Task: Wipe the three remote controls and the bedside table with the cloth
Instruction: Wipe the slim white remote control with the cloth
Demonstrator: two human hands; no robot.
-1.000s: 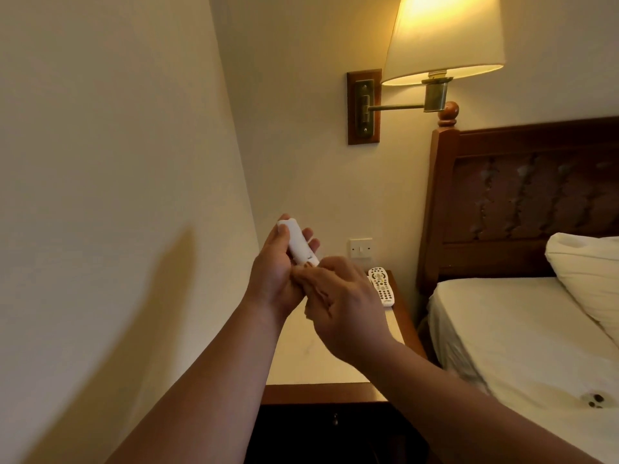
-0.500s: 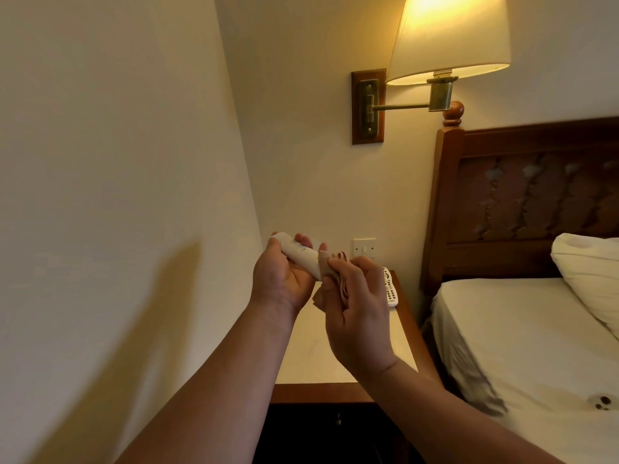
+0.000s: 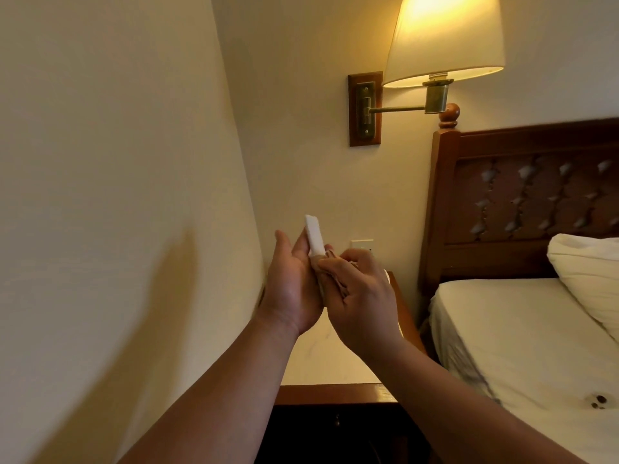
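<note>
Your left hand point(image 3: 294, 289) grips the white remote point(image 3: 315, 236) upright, its top poking above your fingers. Just right of it, your right hand point(image 3: 360, 298) pinches the cloth point(image 3: 326, 266) around the remote's lower half, above the table point(image 3: 335, 360).

Pale-topped bedside table point(image 3: 338, 366), wood-edged.

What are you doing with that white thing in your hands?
A person is cleaning a white remote control. The left hand holds it up above the bedside table, and the right hand rubs a tan cloth around its lower part. The top end of the remote sticks out, uncovered. The lit wall lamp shines over the bed next to the table.
</note>
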